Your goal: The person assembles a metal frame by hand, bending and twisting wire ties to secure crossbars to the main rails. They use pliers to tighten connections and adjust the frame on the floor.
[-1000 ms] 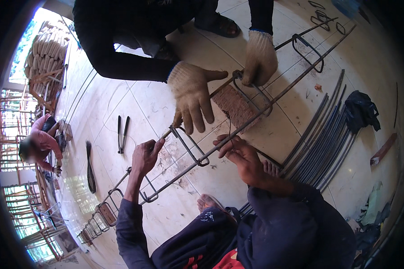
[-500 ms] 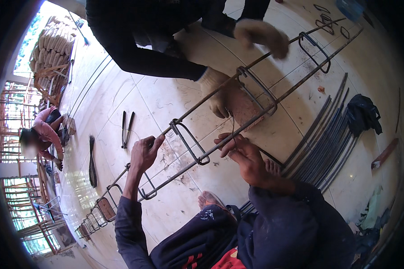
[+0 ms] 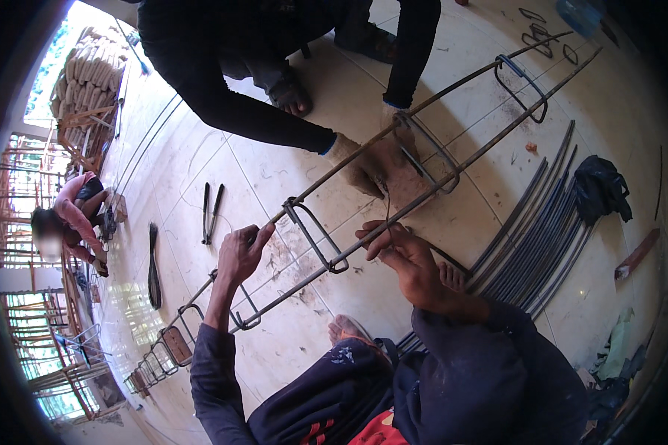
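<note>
Left hand [image 3: 241, 254] gripped the long grey steel far rod [image 3: 326, 177]; right hand [image 3: 404, 259] held the parallel grey steel near rod [image 3: 289, 294]; rectangular grey metal stirrup [image 3: 316, 228] spanned both.

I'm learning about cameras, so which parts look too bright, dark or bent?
In the head view, daylight glares beyond the pale stack; the tiled floor shines at left; soft shadow lies under the metal frame; the loose rods look curved; the rim is black.

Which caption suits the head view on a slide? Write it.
Left hand and right hand at a metal-rod frame; a co-worker's gloved hands at the block beneath it.
</note>
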The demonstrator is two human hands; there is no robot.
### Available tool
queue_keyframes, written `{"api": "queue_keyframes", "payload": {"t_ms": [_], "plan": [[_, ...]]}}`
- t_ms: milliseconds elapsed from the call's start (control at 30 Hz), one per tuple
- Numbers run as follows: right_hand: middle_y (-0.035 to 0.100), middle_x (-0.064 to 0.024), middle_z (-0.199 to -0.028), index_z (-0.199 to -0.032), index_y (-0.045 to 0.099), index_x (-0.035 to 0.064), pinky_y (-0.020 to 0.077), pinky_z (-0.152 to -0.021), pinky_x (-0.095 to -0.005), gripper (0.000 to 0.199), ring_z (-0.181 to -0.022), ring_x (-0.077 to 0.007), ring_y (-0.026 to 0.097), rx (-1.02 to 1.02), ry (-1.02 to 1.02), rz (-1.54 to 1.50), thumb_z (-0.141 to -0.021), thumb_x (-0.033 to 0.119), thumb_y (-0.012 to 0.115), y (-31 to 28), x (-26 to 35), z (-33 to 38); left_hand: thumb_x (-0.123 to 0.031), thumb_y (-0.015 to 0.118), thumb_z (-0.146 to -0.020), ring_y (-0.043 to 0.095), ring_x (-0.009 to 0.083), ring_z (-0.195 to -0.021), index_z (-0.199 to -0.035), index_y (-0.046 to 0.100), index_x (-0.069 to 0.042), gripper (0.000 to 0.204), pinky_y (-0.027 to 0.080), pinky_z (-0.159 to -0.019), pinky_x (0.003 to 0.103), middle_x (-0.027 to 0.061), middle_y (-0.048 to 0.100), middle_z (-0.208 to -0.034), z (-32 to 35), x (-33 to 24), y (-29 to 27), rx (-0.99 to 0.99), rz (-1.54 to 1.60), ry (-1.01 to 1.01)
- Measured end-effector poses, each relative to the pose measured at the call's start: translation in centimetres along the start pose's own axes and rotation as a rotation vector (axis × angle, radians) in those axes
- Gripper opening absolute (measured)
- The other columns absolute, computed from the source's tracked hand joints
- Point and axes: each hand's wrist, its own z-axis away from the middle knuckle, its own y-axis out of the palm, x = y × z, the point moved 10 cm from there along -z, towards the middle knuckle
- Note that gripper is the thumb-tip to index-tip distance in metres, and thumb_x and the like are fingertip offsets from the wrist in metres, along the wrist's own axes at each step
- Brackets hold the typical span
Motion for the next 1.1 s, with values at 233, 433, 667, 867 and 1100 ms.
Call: {"api": "queue_keyframes", "payload": {"t_ms": [233,433,667,867,1100], "plan": [[0.049,-0.0132,-0.117,-0.086,0.057,0.0026,0.0391,-0.094,-0.0333,0.018,-0.112,-0.0210,0.050,-0.018,-0.012,-0.004,-0.084,-0.005,0.041,-0.1,-0.1,-0.1,-0.054,0.048,-0.088,0.039,0.0286,-0.044,-0.063,0.054,0.004,0.063,0.033,-0.048,0.042,0.0189,0.042,-0.048,-0.1,0.2,0.2,0.007,0.001,-0.007],[0.052,-0.0134,-0.116,-0.086,0.057,0.0026,0.0387,-0.093,-0.0328,0.018,-0.111,-0.0211,0.050,-0.026,-0.005,0.024,-0.085,-0.004,0.040,-0.2,-0.3,-0.1,-0.055,0.048,-0.087,0.039,0.0286,-0.044,-0.065,0.056,0.005,0.064,0.033,-0.048,0.042,0.0189,0.043,-0.048,-0.1,0.5,0.7,0.035,0.004,-0.035],[0.053,-0.0125,-0.115,-0.086,0.057,0.0028,0.0377,-0.094,-0.0314,0.016,-0.111,-0.0193,0.049,-0.041,0.011,0.024,-0.087,-0.001,0.041,-0.4,-0.8,0.0,-0.053,0.049,-0.088,0.040,0.0271,-0.044,-0.066,0.057,0.004,0.062,0.033,-0.048,0.042,0.0190,0.044,-0.049,-0.2,0.3,1.2,0.048,0.027,-0.028],[0.055,-0.0131,-0.103,-0.084,0.060,0.0028,0.0351,-0.095,-0.0332,0.013,-0.108,-0.0226,0.050,-0.105,0.071,-0.033,-0.084,0.001,0.047,-1.2,-2.6,0.5,-0.053,0.049,-0.088,0.041,0.0280,-0.045,-0.067,0.057,0.004,0.061,0.034,-0.049,0.041,0.0195,0.046,-0.050,-0.4,0.6,2.9,0.092,0.074,-0.036],[0.057,-0.0136,-0.102,-0.084,0.060,0.0014,0.0361,-0.095,-0.0334,0.013,-0.110,-0.0229,0.051,-0.129,0.118,-0.038,-0.084,0.001,0.046,-1.7,-4.4,1.0,-0.054,0.049,-0.088,0.043,0.0298,-0.045,-0.067,0.057,0.004,0.062,0.035,-0.050,0.042,0.0202,0.048,-0.051,-0.7,1.2,5.0,0.130,0.088,-0.024]]}}
